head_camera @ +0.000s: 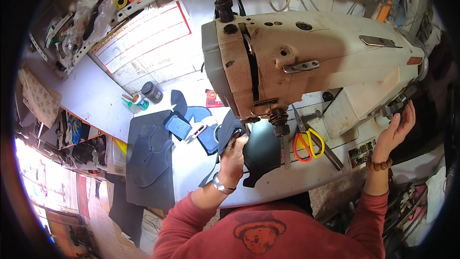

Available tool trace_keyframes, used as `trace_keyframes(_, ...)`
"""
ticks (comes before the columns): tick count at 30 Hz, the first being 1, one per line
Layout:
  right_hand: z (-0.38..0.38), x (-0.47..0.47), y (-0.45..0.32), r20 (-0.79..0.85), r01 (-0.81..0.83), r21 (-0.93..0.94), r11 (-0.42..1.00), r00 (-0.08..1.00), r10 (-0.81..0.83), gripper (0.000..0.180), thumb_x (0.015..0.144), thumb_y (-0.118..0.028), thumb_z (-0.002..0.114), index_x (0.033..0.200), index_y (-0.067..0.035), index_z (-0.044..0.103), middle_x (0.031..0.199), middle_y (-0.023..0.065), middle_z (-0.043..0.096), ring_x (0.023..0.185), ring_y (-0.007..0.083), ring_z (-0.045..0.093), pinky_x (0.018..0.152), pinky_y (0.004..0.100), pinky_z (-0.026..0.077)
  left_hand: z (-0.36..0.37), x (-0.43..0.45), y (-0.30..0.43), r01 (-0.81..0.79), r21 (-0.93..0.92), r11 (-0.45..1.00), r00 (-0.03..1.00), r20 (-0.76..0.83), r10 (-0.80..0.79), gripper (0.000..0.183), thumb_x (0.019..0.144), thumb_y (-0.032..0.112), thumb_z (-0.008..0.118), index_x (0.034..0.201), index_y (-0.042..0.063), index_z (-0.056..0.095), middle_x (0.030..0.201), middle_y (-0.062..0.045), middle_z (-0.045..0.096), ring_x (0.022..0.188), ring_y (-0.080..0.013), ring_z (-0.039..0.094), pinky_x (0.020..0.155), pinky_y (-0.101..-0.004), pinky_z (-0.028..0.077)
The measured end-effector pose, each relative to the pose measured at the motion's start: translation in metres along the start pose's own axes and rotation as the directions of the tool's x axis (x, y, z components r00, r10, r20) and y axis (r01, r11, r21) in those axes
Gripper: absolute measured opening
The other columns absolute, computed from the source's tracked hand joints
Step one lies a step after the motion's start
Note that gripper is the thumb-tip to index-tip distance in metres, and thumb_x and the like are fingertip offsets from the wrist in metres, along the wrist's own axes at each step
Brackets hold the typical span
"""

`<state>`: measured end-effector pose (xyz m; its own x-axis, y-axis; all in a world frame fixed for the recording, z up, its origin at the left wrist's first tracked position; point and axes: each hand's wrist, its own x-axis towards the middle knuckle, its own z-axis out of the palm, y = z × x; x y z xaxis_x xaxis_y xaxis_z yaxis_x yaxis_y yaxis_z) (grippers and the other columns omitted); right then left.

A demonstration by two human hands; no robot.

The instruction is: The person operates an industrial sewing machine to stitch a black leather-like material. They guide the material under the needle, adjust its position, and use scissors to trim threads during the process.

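Note:
An industrial sewing machine with a worn, stained head stands over a white work table. Under its needle end, my left hand grips a dark fabric or leather piece, the thumb on top. My right hand is raised beside the handwheel at the machine's right end, its fingers apart; whether they touch the wheel is unclear. A larger dark sheet piece lies just right of my left hand. The needle and presser foot are hidden behind the machine head.
Scissors with red and yellow handles, a hammer and a metal ruler lie right of the dark sheet. Thread snips rest on blue-lined pieces. Further left are a black board with cut pieces and a dark jar.

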<state>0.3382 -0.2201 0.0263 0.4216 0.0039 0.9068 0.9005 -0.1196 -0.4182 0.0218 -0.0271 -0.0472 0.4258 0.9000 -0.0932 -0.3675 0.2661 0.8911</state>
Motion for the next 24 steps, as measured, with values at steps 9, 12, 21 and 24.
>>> trace_keyframes(9,0.011,0.016,-0.02,0.058,0.23,-0.12,0.966,0.973,-0.225,0.033,0.091,-0.011,0.048,0.12,0.004,0.044,0.133,0.0154,0.041,0.121,0.0281,0.04,0.1,0.0371,0.033,-0.005,0.003,-0.003,0.004,-0.007,1.0,1.0,-0.017,-0.005,0.019,0.087,0.009,0.051,0.102,0.001,0.058,0.092,-0.004,0.061,0.081,-0.0117,0.057,0.076,-0.0227,0.046)
trace_keyframes(12,0.006,0.072,-0.003,0.044,0.317,-0.339,0.886,0.946,-0.322,0.028,0.09,-0.012,0.051,0.114,0.001,0.052,0.126,0.015,0.048,0.116,0.029,0.045,0.095,0.0373,0.037,-0.001,-0.001,0.005,-0.003,0.028,1.0,1.0,0.005,0.003,0.017,0.087,0.009,0.051,0.1,0.001,0.059,0.09,-0.004,0.061,0.078,-0.0114,0.057,0.073,-0.0225,0.046)
trace_keyframes(21,0.0,0.261,0.185,0.529,-0.34,-0.264,0.902,0.731,0.431,0.038,0.095,-0.026,0.04,0.127,-0.012,0.053,0.122,0.0139,0.054,0.111,0.0224,0.053,0.094,0.0292,0.038,0.001,0.0,0.004,0.077,-0.049,0.996,0.997,0.026,-0.076,0.018,0.086,0.008,0.053,0.103,0.002,0.058,0.094,-0.003,0.059,0.084,-0.0117,0.055,0.078,-0.0242,0.044)
trace_keyframes(24,0.013,0.236,0.159,0.426,-0.227,-0.315,0.922,0.834,0.351,0.039,0.095,-0.029,0.039,0.126,-0.011,0.054,0.125,0.0138,0.053,0.115,0.0229,0.05,0.097,0.0302,0.035,-0.007,0.001,0.007,0.095,-0.119,0.988,0.995,0.035,-0.092,0.021,0.084,0.004,0.054,0.105,0.002,0.058,0.098,-0.003,0.058,0.089,-0.0127,0.054,0.083,-0.0259,0.044)
